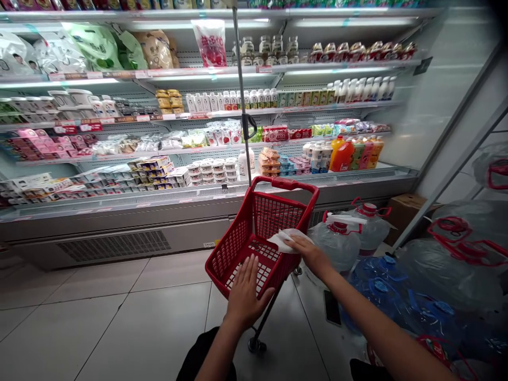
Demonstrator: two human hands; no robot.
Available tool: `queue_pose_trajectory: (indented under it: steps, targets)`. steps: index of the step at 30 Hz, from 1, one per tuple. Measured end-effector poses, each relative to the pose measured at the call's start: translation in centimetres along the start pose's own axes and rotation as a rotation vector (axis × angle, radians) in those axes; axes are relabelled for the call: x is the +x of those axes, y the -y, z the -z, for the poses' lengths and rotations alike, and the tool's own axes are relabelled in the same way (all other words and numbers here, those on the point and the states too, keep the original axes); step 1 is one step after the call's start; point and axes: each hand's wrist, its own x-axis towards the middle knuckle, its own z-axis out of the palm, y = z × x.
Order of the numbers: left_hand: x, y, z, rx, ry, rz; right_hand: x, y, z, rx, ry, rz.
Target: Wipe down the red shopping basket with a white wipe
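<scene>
A small red shopping cart (232, 259) with perforated plastic walls stands on the tiled floor in front of me. My right hand (307, 251) presses a white wipe (284, 242) against the top of the cart's right side, with the fingers over the cloth. My left hand (246, 296) is at the cart's near edge, fingers stretched out and holding nothing. Whether its palm rests on the rim I cannot tell. The cart's handle (283, 183) rises at the far side, towards the fridge.
A lit open fridge (119, 227) full of dairy goods and drinks spans the back. To the right stand several clear water jugs (337, 246) and blue-tinted bottles (381, 286), with a cardboard box (408, 206) behind. A dark phone-like slab (332, 308) lies on the floor.
</scene>
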Motion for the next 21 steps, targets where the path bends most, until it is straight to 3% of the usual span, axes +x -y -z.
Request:
queue_pose_trajectory:
  steps: [3, 7, 9, 12, 17, 21]
  targets:
    - [0.1, -1.5, -1.2, 0.025, -0.025, -0.048, -0.4, 2.2, -1.0, 0.018, -0.048, 0.019]
    - [0.1, -1.2, -1.8, 0.063, -0.051, -0.070, -1.7, 6.1, -2.5, 0.080, -0.063, 0.113]
    - [0.0, -0.9, -1.6, 0.067, -0.040, -0.078, -1.9, 6.5, -2.8, 0.085, -0.049, 0.156]
    - [-0.2, -0.9, -1.0, 0.072, -0.017, -0.089, -1.2, 4.3, -2.3, 0.069, -0.038, 0.182]
    - [-0.4, -1.1, -0.3, 0.072, -0.007, -0.135, 1.0, -1.2, -0.1, 0.040, -0.121, 0.025]
    - [-0.4, -0.9, 0.1, 0.077, -0.017, -0.155, 0.9, -0.8, 0.1, 0.026, -0.157, -0.038]
